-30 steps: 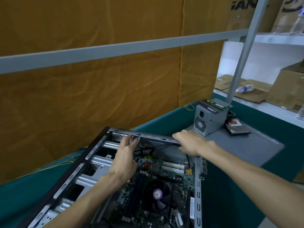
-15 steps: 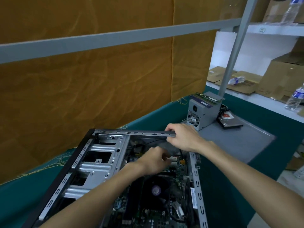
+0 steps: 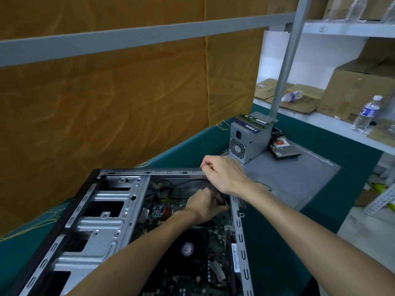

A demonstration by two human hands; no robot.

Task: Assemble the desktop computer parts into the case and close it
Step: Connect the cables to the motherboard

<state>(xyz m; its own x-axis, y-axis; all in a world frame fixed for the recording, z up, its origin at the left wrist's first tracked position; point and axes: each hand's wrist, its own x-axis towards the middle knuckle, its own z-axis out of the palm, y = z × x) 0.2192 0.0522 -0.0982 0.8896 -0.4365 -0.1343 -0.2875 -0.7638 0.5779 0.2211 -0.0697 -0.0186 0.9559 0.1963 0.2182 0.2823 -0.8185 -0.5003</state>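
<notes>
The case [image 3: 119,212] lies open on the bench [image 3: 277,242] at 7 o'clock. Right hand [image 3: 224,176] fingers grip its far rim; left hand [image 3: 205,205] fingers curl inside, contents indiscernible.

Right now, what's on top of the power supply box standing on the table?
A green memory stick lies flat across the top of the grey power supply. Behind its right side a hard drive lies on the grey panel; cables there are mostly hidden.

Orange-brown curtain [image 3: 102,107] behind grey rail [image 3: 136,37]; teal tablecloth [image 3: 333,135]; white shelves [image 3: 346,29] holding cardboard boxes [image 3: 359,92], water bottles [image 3: 366,114].
</notes>
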